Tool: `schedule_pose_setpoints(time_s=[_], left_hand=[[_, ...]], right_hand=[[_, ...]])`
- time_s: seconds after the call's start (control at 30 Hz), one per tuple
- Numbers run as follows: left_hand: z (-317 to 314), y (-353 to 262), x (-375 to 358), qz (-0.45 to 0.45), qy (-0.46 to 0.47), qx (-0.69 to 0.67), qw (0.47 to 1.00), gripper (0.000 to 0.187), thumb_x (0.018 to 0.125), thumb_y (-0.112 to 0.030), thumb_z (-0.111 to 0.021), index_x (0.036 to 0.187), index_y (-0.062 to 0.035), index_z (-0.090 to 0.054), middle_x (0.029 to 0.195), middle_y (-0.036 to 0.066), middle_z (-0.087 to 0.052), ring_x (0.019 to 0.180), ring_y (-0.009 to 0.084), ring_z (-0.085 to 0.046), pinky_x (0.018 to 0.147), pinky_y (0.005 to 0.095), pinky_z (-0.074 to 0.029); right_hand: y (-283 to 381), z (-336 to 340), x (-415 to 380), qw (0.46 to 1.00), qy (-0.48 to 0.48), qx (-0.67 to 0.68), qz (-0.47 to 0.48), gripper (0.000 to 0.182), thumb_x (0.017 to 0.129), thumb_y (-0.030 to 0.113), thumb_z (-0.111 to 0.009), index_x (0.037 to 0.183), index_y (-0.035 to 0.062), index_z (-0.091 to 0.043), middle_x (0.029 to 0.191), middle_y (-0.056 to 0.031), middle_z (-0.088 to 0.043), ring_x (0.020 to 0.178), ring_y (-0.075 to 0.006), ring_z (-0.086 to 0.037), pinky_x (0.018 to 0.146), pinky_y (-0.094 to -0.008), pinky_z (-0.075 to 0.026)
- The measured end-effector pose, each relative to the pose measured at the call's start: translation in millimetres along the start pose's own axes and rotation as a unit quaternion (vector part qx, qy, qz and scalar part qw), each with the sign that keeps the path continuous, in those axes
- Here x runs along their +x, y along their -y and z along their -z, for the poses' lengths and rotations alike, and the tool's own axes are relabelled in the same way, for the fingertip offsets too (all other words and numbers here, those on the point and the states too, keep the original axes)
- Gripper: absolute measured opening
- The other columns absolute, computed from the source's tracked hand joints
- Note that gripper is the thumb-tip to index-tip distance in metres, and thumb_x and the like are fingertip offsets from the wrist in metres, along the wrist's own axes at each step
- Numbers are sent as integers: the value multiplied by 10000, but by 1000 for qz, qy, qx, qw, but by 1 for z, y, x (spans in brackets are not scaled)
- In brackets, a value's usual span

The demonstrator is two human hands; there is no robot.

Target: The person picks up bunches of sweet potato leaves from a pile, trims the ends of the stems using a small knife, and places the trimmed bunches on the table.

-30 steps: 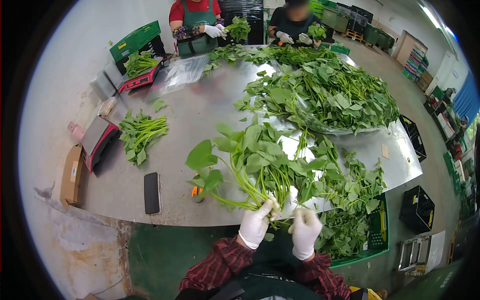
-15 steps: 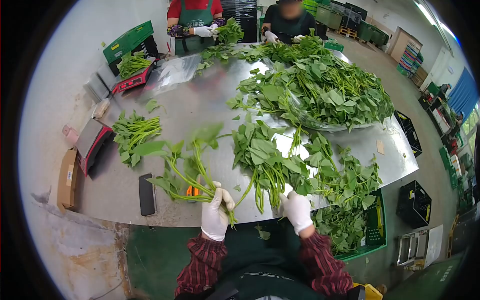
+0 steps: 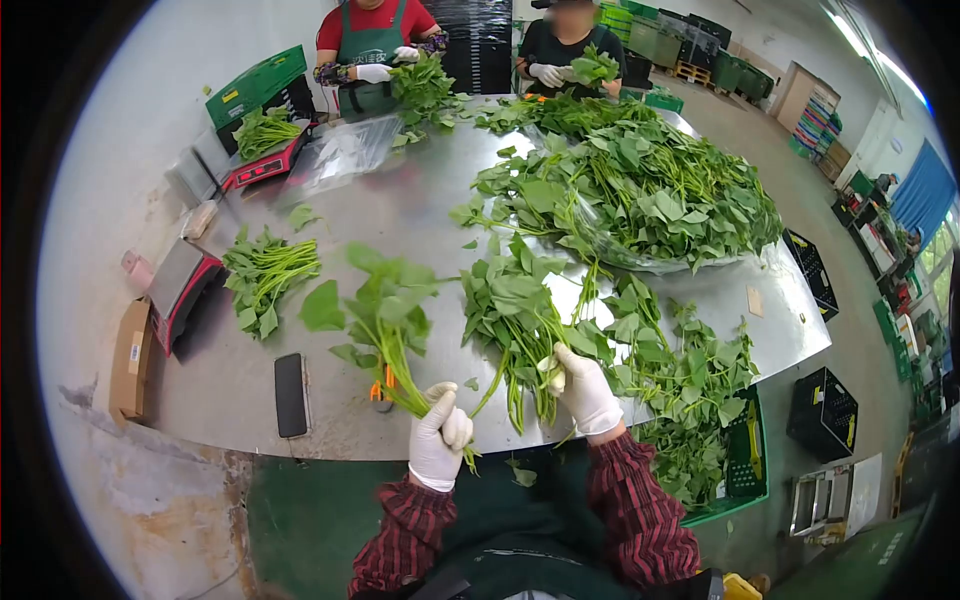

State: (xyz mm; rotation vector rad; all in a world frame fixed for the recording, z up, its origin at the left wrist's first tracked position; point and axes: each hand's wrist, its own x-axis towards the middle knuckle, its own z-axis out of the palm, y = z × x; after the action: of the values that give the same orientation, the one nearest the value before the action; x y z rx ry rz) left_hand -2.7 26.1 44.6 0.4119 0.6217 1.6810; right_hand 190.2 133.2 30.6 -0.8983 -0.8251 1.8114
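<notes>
My left hand (image 3: 438, 440), white-gloved, is closed round the lower stems of a bunch of leafy greens (image 3: 395, 340), whose leaves point away from me above the table. To the right, my gloved right hand (image 3: 588, 395) has thumb and fingers pinched on stems at the near edge of a loose heap of leafy greens (image 3: 510, 300). Behind the held bunch, an orange object (image 3: 381, 392) is partly hidden. A black phone-like slab (image 3: 291, 395) lies left of it. Farther left rests a gathered bunch of greens (image 3: 268, 270).
A large pile of greens (image 3: 660, 190) covers the metal table's (image 3: 400, 220) far right. Red scales (image 3: 268, 165) carry greens at far left; another scale (image 3: 185, 290) stands nearer. A green crate (image 3: 750, 450) sits below the right edge. Two co-workers handle greens across the table.
My right hand has moved up and left onto the stems of the near heap. The bunch in my left hand stands more upright and closer together. One co-worker across now lifts some greens.
</notes>
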Motion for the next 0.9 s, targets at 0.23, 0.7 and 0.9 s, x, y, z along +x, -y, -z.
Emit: schedule_pose_setpoints(time_s=[0.23,0.7,0.9], left_hand=[[-6,-5,3,-13,-38,27,999,102,906,-122,-526,969,-65,-584,482,-22,-368,403,84,-309,418,248,-249],[-40,14,17,57,-68,206,974,218,831,-91,-632,987,47,-567,691,30,-559,520,68,-491,418,190,-330],[-34,22,10,81,-24,151,985,192,845,-71,-609,985,54,-566,701,42,-573,501,80,-495,413,189,-344]], right_hand=[[34,-58,-42,753,-102,-529,378,316,750,178,-709,631,53,-444,557,-98,-449,443,-234,-450,437,-313,-374],[-1,-49,-75,788,3,-554,270,251,766,188,-660,901,14,-541,733,-120,-549,603,-236,-562,533,-317,-455],[25,-16,-65,932,19,-361,27,342,810,276,-667,949,-29,-599,607,-35,-570,505,-88,-499,496,-246,-416]])
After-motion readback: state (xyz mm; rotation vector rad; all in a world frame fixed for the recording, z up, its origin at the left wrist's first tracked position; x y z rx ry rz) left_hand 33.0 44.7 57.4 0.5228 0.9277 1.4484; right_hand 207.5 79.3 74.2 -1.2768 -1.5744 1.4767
